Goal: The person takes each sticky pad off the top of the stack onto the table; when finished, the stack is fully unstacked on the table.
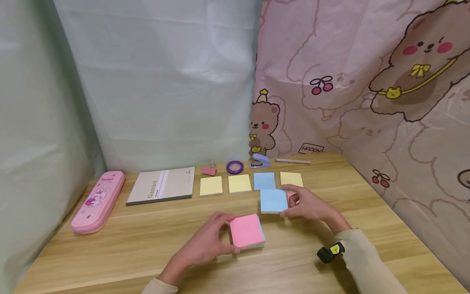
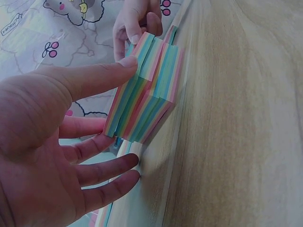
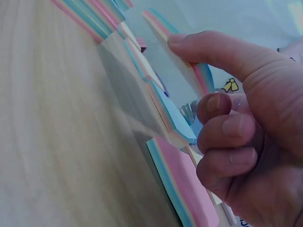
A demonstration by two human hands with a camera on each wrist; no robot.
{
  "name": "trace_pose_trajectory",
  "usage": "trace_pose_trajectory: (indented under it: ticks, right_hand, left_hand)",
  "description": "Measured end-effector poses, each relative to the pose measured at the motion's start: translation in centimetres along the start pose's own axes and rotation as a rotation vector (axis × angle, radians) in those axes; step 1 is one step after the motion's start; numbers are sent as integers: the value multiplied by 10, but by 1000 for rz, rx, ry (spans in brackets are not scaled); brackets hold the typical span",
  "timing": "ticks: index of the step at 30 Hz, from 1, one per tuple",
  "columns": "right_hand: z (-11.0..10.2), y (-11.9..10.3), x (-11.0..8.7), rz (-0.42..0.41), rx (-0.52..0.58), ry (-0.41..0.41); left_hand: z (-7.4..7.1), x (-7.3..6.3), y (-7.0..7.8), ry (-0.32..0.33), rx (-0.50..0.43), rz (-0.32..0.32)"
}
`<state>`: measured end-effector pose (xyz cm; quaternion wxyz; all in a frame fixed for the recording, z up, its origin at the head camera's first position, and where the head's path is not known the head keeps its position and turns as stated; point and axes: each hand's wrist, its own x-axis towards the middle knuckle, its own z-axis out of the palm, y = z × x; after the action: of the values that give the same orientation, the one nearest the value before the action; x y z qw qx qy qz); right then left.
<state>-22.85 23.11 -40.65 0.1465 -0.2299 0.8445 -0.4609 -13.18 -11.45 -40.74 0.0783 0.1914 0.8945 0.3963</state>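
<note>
My left hand [image 1: 207, 241] grips a stack of sticky note pads [image 1: 247, 230] by its sides, thumb at the near edge and fingers at the far edge. The stack's top is pink, and its edges show several coloured layers in the left wrist view. Pinched between thumb and forefinger of my right hand [image 1: 310, 204] is a blue-topped sticky note pad [image 1: 273, 200], tilted over the table. The other right fingers are curled in. Under the right hand lies a pink-topped pad [image 3: 187, 182], mostly hidden in the head view.
Behind the hands lie yellow pads [image 1: 211, 186] and a blue pad [image 1: 264, 180] in a row. Farther back are a pink binder clip [image 1: 209, 170], purple tape roll [image 1: 235, 167], stapler [image 1: 260, 160] and pen [image 1: 293, 161]. A notebook [image 1: 161, 185] and pink pencil case [image 1: 98, 202] lie left.
</note>
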Motion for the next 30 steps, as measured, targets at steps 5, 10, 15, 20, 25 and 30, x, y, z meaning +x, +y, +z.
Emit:
trace_pose_trajectory:
  ticks: [5,10,15,20,25,30]
  right_hand:
    - [0,-1,6,38,-90,-16]
    - [1,-3,10,102,-163,-33]
    - [3,-4,14,144,-205,-31]
    - [4,-7,16,144,-258,-26]
    - [7,-8,19,185,-323,-27]
    - [9,-10,20,213,-363,-17]
  left_hand:
    - [0,0,0,-4,-3,4]
    - [1,0,0,-3,4,10]
    - [0,1,0,-5,4,11]
    - [0,0,0,-6,1,4]
    - [0,-1,1,-4,4,-3]
    - [1,-2,1,2,6,-2]
